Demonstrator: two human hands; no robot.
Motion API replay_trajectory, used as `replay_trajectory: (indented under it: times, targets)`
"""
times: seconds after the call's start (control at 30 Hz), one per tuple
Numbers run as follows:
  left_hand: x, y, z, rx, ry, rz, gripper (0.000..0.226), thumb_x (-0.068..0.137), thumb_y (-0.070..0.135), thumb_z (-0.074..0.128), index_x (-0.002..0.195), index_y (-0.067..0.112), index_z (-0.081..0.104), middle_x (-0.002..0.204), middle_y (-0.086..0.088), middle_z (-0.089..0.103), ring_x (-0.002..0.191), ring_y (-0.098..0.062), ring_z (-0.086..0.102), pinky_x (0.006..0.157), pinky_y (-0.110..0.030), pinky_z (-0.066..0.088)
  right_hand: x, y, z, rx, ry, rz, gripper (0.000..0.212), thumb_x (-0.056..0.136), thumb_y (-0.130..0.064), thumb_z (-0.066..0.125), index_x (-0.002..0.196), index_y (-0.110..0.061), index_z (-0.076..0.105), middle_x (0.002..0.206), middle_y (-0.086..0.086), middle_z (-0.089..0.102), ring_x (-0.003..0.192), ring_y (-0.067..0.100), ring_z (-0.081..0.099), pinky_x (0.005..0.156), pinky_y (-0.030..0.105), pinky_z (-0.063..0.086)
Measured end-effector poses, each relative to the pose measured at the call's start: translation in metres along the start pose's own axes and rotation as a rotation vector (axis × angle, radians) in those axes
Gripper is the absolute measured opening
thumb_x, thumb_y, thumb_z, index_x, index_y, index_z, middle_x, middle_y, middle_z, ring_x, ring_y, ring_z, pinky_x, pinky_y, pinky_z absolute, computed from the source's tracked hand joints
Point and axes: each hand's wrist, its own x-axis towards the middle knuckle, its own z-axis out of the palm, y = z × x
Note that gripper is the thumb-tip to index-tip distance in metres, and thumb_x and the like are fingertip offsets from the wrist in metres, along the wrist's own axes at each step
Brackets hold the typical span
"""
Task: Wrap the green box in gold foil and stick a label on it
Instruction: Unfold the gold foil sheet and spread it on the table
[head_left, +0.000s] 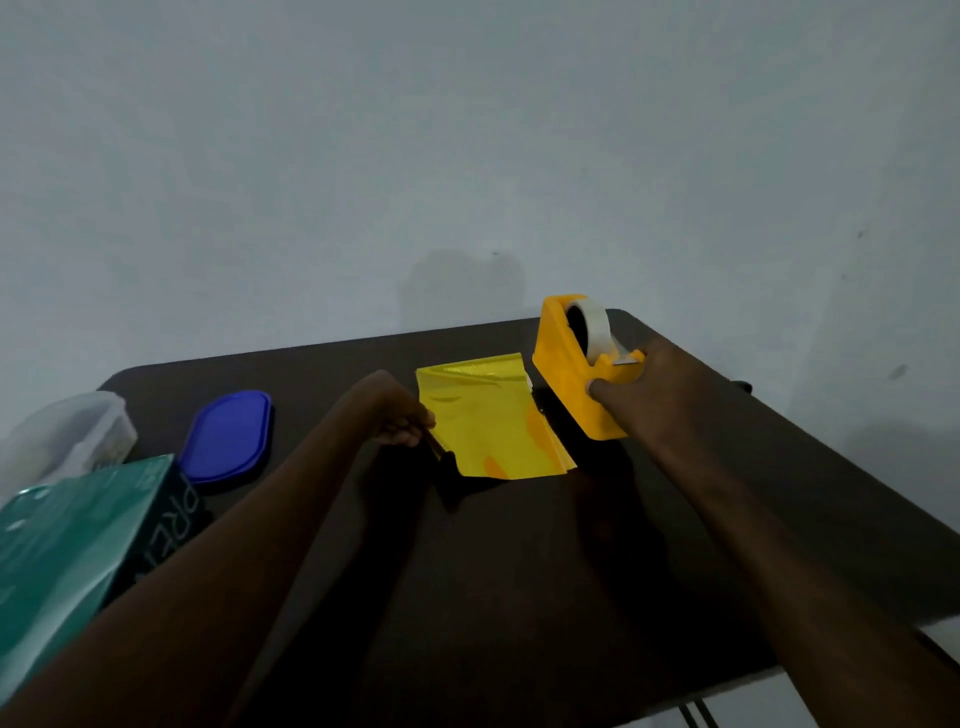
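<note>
Foil, a gold foil (493, 415) sheet, lies mid-table, long axis running near to far, between both hands. Left hand (397, 415) pinches its left edge; right hand (647, 384) grips the yellow tape dispenser (576, 374) just right of it. Green box (67, 545) sits well apart at near left, so I'd judge the left arm nearer for fetching it.
</note>
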Motion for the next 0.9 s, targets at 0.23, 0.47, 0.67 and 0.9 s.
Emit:
replay_trajectory:
  times: [0.23,0.47,0.67,0.9]
  targets:
    - [-0.018,-0.033,-0.026,-0.032,-0.001,-0.041,0.022,0.091,0.014,0.067,0.074,0.003,0.058,0.073,-0.010,0.062,0.058,-0.013,0.059,0.045,-0.017,0.049,-0.022,-0.026,0.025,-0.052,-0.054,0.010,0.058,0.070,-0.031,0.083,0.114,-0.003,0.058,0.110,0.017,0.063,0.100,0.035,0.061,0.080,0.042,0.051]
    - [-0.020,-0.040,-0.034,0.044,0.116,-0.008,0.022,0.086,0.015,0.074,0.077,0.000,0.061,0.059,-0.010,0.067,0.052,-0.016,0.065,0.046,-0.023,0.053,-0.040,-0.031,0.033,-0.095,-0.086,0.027,0.056,0.078,-0.032,0.080,0.119,-0.003,0.054,0.118,0.017,0.061,0.108,0.035,0.059,0.086,0.043,0.048]
    - [-0.024,-0.039,-0.023,0.528,0.478,0.277,0.040,0.082,0.045,0.072,0.092,0.007,0.066,0.084,-0.006,0.067,0.074,-0.017,0.064,0.067,-0.031,0.051,-0.040,-0.029,0.032,-0.221,-0.153,0.004,0.070,0.080,-0.045,0.077,0.130,-0.008,0.047,0.130,0.016,0.057,0.117,0.037,0.057,0.090,0.045,0.048]
    - [-0.037,-0.030,0.032,0.622,0.323,0.492,0.065,0.069,0.065,0.074,0.108,0.014,0.067,0.107,-0.003,0.064,0.100,-0.020,0.061,0.079,-0.037,0.054,-0.047,-0.046,0.045,-0.122,0.026,-0.297,0.056,0.088,-0.021,0.069,0.134,0.001,0.046,0.137,0.024,0.049,0.131,0.042,0.044,0.104,0.050,0.040]
